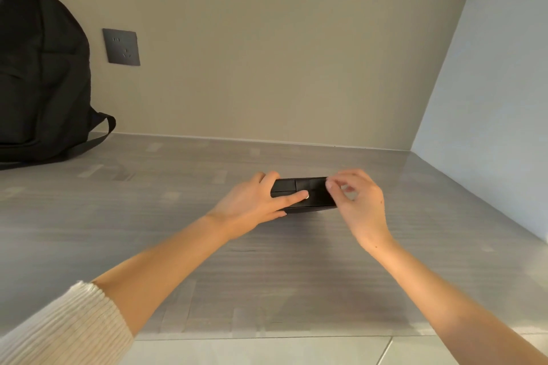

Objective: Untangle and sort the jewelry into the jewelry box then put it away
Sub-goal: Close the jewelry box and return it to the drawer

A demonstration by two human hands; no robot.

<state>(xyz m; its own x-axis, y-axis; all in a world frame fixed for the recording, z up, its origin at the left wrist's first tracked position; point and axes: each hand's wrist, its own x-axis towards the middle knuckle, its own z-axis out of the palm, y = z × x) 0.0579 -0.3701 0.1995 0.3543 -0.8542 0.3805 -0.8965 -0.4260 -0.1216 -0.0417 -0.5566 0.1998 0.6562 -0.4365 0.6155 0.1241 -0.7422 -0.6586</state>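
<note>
Now left hand (257, 202) grips matte rectangular jewelry box (315, 188); right hand (362, 205) seemingly pinches it.

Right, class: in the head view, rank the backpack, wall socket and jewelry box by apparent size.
Largest: backpack, even though it is cropped at the edge.
Then jewelry box and wall socket: they look alike, and the box is partly covered, so unranked.

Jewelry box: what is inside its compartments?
Dark divided compartments show in the jewelry box, with one small shiny piece by a fingertip of the left hand. That hand covers the left end; other contents cannot be made out.
</note>
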